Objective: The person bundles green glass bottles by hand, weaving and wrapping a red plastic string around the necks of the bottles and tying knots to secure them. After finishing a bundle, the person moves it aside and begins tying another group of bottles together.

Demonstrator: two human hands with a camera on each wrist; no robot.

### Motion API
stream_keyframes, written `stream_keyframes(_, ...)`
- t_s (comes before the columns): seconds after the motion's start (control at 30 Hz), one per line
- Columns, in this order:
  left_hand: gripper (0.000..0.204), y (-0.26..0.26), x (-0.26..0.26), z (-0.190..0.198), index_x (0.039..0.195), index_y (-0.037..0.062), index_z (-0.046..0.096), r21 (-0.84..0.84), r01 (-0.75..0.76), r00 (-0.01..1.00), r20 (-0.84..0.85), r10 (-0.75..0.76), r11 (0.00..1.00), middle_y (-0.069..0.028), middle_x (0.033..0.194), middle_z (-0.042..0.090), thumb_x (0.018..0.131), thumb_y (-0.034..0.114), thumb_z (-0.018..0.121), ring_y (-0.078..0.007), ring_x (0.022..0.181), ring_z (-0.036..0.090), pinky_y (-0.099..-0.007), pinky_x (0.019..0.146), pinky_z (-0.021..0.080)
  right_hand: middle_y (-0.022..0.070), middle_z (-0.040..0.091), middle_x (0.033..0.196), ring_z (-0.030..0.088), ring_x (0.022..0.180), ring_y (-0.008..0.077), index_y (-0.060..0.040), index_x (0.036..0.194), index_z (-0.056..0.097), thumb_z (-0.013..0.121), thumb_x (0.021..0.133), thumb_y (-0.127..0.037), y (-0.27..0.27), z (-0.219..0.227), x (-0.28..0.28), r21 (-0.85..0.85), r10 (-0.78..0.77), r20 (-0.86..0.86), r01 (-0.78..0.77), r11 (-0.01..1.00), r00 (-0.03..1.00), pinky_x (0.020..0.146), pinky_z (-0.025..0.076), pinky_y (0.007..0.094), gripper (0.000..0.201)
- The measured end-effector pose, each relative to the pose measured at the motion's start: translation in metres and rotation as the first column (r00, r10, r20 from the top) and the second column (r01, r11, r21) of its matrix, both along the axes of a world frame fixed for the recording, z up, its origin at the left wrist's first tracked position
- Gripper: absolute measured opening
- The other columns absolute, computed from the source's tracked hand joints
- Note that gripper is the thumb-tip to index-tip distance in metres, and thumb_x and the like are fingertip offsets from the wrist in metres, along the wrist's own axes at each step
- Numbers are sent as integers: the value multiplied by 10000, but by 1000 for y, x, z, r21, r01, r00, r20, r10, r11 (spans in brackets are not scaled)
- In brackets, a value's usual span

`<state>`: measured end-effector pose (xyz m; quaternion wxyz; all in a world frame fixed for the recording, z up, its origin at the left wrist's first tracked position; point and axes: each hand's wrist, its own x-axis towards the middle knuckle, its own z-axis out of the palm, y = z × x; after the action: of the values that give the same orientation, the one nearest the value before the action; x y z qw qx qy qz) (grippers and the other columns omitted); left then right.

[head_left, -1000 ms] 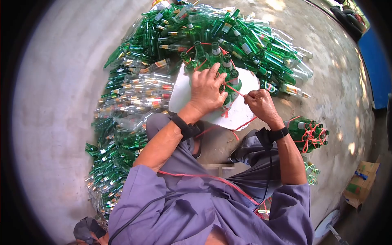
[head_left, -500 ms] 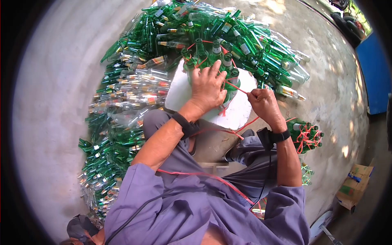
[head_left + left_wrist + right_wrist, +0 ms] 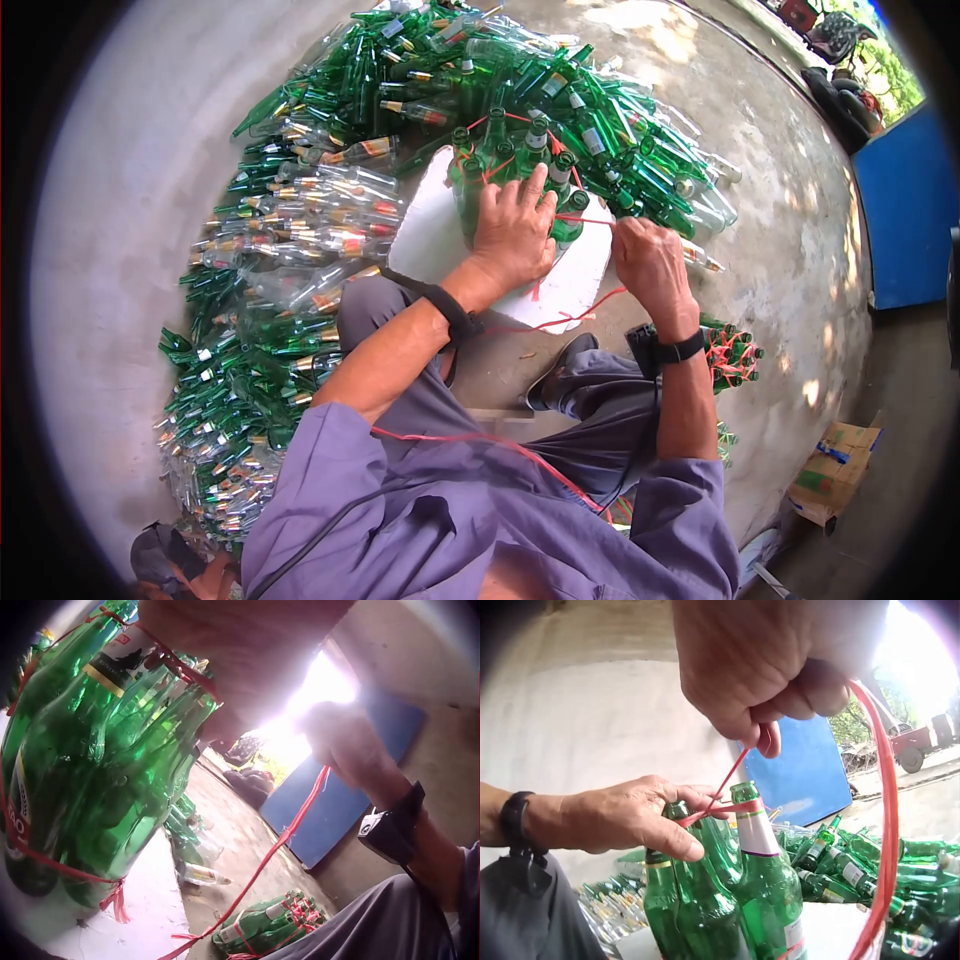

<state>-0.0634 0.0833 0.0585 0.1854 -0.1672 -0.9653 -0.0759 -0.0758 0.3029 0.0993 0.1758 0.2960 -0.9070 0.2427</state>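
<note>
A cluster of green beer bottles [image 3: 468, 205] stands upright on a white slab [image 3: 425, 240], red twine around their necks and lower bodies. My left hand [image 3: 512, 230] rests on the bottle necks, fingers stretched forward over them. In the right wrist view its straight thumb [image 3: 679, 838] lies along a neck. To the right, my right hand [image 3: 655, 265] grips the red twine [image 3: 590, 220] with curled fingers. That strand runs taut to the necks from the fingers. A loose length of twine [image 3: 887, 817] hangs down from the same hand.
Green and clear bottles [image 3: 340, 215] lie heaped in an arc at the left and beyond the slab. A tied bottle bundle [image 3: 730, 355] lies on the floor at right, with a cardboard box [image 3: 835, 470] farther off. A blue panel [image 3: 905, 210] stands behind.
My right hand has drawn farther right from the bottles, and the twine strand between has lengthened. My left hand stays on the necks. The head view has shifted slightly.
</note>
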Motion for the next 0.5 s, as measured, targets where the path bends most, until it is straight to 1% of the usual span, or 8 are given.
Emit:
stream_keyframes(0.03, 581, 0, -1, 0, 1235, 46, 654, 0, 1, 1000, -21, -1, 1000, -172, 1525, 445, 709, 287, 710, -315, 1214, 510, -495, 1024, 339, 153, 617, 688, 643, 643, 352, -36, 765, 603, 647, 894, -99, -3, 4, -7, 47, -1, -66, 4, 999, 998, 591, 510, 458, 150)
stream_keyframes(0.07, 567, 1, -1, -1, 1207, 26, 659, -3, 2, 999, -44, -2, 1000, -189, 1510, 465, 700, 275, 695, -315, 1177, 526, -494, 999, 353, 153, 617, 688, 643, 643, 352, -36, 765, 603, 647, 894, -99, -7, 6, -14, 50, -3, -68, 7, 999, 998, 591, 510, 458, 150)
stream_keyframes(0.17, 557, 0, -1, 1, 1195, 15, 647, 16, 25, 998, -52, -24, 1000, -210, 1506, 462, 695, 257, 693, -326, 1164, 530, -498, 990, 356, 146, 620, 695, 649, 655, 342, -35, 769, 608, 647, 924, -139, -23, 9, -42, 44, 7, -166, 0, 999, 986, 582, 508, 455, 191)
stream_keyframes(0.27, 559, -2, -1, 2, 1203, 14, 644, 58, 48, 996, -73, -44, 997, -222, 1504, 460, 695, 242, 690, -338, 1157, 530, -502, 985, 358, 144, 642, 710, 660, 671, 341, -38, 761, 614, 653, 922, -152, -33, -11, -70, -11, 2, -178, -4, 1000, 984, 588, 514, 446, 201)
stream_keyframes(0.33, 547, -2, -1, 2, 1196, 11, 650, 56, 42, 998, -56, -38, 998, -225, 1507, 455, 703, 246, 685, -346, 1168, 526, -498, 990, 357, 161, 640, 688, 658, 663, 356, -33, 720, 623, 665, 915, -170, -34, -38, -82, -56, -27, -170, 18, 998, 985, 589, 515, 453, 242)
stream_keyframes(0.4, 554, -1, -2, 1, 1213, 8, 653, 33, 29, 999, -34, -28, 999, -225, 1512, 449, 715, 248, 678, -355, 1194, 516, -499, 1013, 346, 188, 617, 653, 642, 632, 378, -22, 690, 630, 681, 911, -188, -32, -63, -88, -160, -97, 32, 101, 982, 995, 581, 505, 463, 281)
stream_keyframes(0.43, 554, -1, -2, 1, 1213, 8, 653, 36, 28, 999, -36, -27, 999, -225, 1512, 449, 715, 248, 678, -355, 1194, 516, -499, 1013, 346, 209, 605, 650, 632, 624, 397, -13, 698, 653, 690, 913, -204, -33, -70, -85, -260, -89, 132, 121, 958, 987, 575, 495, 464, 290)
stream_keyframes(0.5, 606, -2, -1, 1, 1283, 50, 642, 18, 10, 1000, 18, -10, 1000, -191, 1554, 405, 728, 290, 689, -351, 1251, 493, -496, 1057, 326, 213, 615, 655, 620, 580, 358, 11, 795, 698, 690, 920, -210, -33, -76, -81, -305, -96, 318, 197, 932, 943, 576, 487, 421, 254)
